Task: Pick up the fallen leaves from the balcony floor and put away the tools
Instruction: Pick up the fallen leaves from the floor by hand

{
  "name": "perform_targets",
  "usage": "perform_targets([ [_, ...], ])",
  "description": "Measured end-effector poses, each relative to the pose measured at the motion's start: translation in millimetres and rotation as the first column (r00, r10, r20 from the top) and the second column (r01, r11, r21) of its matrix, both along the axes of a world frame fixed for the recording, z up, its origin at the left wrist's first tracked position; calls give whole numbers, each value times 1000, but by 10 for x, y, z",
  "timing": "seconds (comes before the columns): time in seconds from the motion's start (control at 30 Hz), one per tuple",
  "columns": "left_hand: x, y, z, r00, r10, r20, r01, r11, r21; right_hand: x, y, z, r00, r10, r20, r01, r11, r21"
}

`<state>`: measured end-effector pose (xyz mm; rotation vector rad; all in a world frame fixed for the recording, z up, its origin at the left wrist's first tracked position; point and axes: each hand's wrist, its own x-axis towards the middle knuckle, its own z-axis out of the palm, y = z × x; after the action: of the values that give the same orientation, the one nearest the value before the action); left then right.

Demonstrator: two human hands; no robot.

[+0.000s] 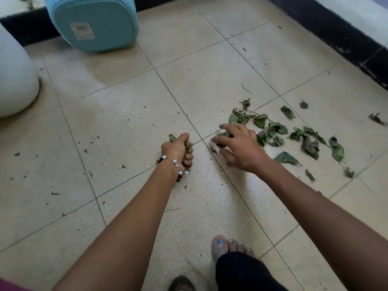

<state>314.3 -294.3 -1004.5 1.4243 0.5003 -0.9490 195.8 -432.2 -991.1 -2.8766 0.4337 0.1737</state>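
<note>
Green leaves [294, 133] strewn left-right | left grip [178, 150] clenching leaf wad | right grip [241, 148] splayed

Loose leaves [294, 135] are lying on the floor [126, 114] toward its right edge; a bin [94, 22] is standing at the far-left corner.

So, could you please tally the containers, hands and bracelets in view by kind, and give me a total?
Turquoise container: 1
White container: 1
Hands: 2, the left hand gripping a bunch of leaves, the right hand spread over loose leaves on the floor
Beaded bracelet: 1
Total: 5
</note>
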Motion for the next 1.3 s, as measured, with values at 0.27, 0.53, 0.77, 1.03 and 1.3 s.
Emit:
perform_targets([
  [0.27, -20, 11, 27, 1000, -16, 22, 16, 1000, 7, 25, -109, 42, 948, 88, -306, -86, 996, 22],
  [0.53, -45, 18, 13, 999, -21, 38, 20, 1000, 24, -307, -30, 29, 957, 191, -216, -185, 981, 50],
  [0.77, -95, -29, 52, 999, -12, 50, 8, 997, 77, -445, 74, -109, 978, 139, 154, -143, 990, 13],
  [1.03, -138, -233, 36, 994, 93, -53, -94, 995, -28, -203, -97, 318, 589, -790, -170, -29, -231, 973],
  [1.3, -325, -787, 298, 973, 172, -155, -189, 977, -103, 49, 96, 466, 569, -743, -353, 89, -372, 924],
])
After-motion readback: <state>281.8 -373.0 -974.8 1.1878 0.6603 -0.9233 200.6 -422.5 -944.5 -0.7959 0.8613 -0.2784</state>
